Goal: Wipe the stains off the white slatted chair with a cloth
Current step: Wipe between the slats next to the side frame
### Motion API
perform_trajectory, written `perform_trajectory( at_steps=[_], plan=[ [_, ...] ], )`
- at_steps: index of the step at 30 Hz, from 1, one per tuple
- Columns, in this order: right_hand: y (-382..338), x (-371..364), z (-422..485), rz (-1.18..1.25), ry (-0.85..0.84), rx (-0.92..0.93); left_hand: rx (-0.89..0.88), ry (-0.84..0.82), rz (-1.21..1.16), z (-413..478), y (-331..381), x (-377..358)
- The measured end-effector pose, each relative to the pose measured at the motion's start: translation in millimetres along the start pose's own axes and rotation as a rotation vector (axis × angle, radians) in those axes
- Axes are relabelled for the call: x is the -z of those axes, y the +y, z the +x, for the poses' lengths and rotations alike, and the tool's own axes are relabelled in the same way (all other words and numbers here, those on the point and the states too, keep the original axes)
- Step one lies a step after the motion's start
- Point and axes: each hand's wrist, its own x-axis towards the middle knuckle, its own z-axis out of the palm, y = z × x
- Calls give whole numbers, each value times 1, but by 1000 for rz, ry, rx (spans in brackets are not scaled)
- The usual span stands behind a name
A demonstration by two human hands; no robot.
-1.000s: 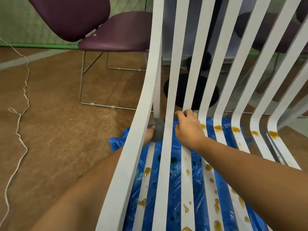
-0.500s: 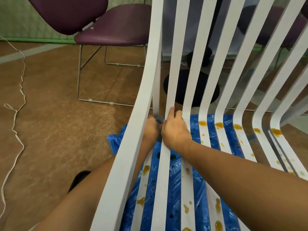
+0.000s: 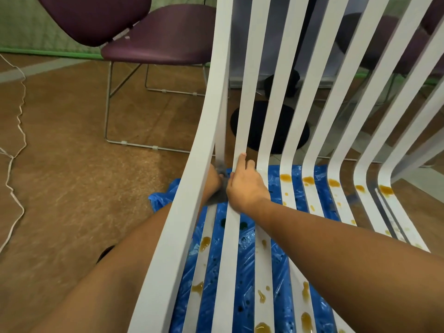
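Note:
The white slatted chair (image 3: pixel 264 272) fills the right of the view, its slats spotted with amber stains (image 3: pixel 285 177) at the seat's bend and further down. My left hand (image 3: pixel 212 181) reaches in behind the outer slat and is mostly hidden; it holds a grey cloth (image 3: pixel 222 186) pressed at the bend between the first slats. My right hand (image 3: pixel 246 186) lies over the second slat right beside the cloth, fingers curled around the slat's edge.
A blue plastic sheet (image 3: pixel 247 260) lies under the seat. A purple chair (image 3: pixel 153 32) with a wire frame stands at the back left. A white cord (image 3: pixel 16 131) trails along the brown floor at left. A black round base (image 3: pixel 271 126) sits behind the slats.
My right hand has slid left from the third slat to the second, ending next to my left hand and the cloth. The camera has drifted slightly.

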Motion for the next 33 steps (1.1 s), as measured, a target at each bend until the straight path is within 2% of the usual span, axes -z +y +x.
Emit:
perform_trajectory(
  at_steps=[4,6,12,18,25,33],
  plan=[
    [0,-1,-1,-21,-12,9,112,-142,88,7,-28,2],
    [0,-3,-2,-34,-1,11,112,-192,124,6,-32,0],
    [0,-5,-3,-71,1,33,18,40,80,21,-23,-6],
    [4,-7,1,-102,2,39,48,140,21,50,-16,-13],
    [3,-5,1,-61,-1,14,87,55,42,47,-28,-7],
    [2,-6,2,-68,-24,-11,90,-94,99,-24,-54,-4]
  ],
)
